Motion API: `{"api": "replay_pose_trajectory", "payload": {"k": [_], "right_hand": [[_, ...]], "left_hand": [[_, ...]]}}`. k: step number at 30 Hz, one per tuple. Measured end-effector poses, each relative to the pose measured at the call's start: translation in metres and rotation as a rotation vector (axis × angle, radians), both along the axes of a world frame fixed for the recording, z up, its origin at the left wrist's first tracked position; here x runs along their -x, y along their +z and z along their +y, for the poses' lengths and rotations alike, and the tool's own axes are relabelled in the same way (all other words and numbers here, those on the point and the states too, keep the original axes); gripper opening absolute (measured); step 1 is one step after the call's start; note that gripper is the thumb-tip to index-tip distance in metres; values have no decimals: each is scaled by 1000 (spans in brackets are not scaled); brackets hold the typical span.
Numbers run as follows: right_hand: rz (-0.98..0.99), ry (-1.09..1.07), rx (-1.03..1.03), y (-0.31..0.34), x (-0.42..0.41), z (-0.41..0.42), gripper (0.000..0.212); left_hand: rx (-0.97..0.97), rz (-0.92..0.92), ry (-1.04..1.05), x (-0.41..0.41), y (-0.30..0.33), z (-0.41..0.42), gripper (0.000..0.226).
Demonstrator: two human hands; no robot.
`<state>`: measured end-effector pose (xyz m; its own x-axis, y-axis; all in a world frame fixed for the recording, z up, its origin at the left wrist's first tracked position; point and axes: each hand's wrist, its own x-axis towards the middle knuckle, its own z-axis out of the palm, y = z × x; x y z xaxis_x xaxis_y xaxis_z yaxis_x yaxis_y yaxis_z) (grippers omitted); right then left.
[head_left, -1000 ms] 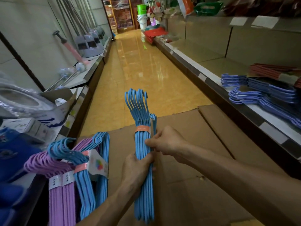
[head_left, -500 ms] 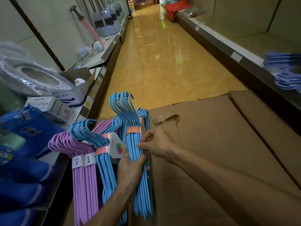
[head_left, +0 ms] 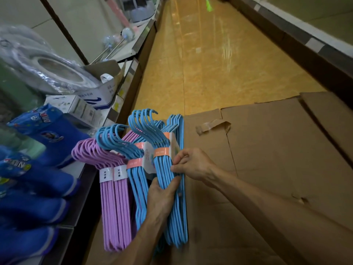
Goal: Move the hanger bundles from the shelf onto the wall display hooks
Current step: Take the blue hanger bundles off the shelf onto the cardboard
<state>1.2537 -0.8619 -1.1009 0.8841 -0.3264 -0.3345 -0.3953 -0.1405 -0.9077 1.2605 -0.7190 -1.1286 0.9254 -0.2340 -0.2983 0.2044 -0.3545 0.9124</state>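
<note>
A bundle of light blue hangers (head_left: 176, 217) bound with an orange band stands upright between my hands, hooks pointing up. My left hand (head_left: 162, 196) grips its stems from the left, below the band. My right hand (head_left: 193, 164) pinches the bundle's right side just under the band and paper tag. Beside it on the left hang another blue bundle (head_left: 136, 180) and purple hanger bundles (head_left: 114, 207) with white labels, at the edge of the left shelf (head_left: 84, 180).
Blue children's boots (head_left: 36, 175) and small boxes (head_left: 84, 109) fill the left shelf. Flattened cardboard (head_left: 267, 169) covers the floor under my arms. The yellow aisle floor (head_left: 210, 54) runs ahead, with a dark shelf base (head_left: 305, 60) along the right.
My view has swung down and left. The blue bundle in both hands has moved left, close against the bundles hanging at the left shelf.
</note>
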Motion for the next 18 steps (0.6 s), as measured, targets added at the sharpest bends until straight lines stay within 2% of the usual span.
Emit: {"api": "replay_pose_trajectory", "payload": {"k": [5, 18], "right_hand": [[-12, 24, -19, -3, -7, 6, 18], [-21, 98, -41, -10, -8, 13, 17]], "left_hand": [[-33, -25, 18, -1, 1, 1, 30], [-367, -106, -77, 10, 21, 29, 31]]}}
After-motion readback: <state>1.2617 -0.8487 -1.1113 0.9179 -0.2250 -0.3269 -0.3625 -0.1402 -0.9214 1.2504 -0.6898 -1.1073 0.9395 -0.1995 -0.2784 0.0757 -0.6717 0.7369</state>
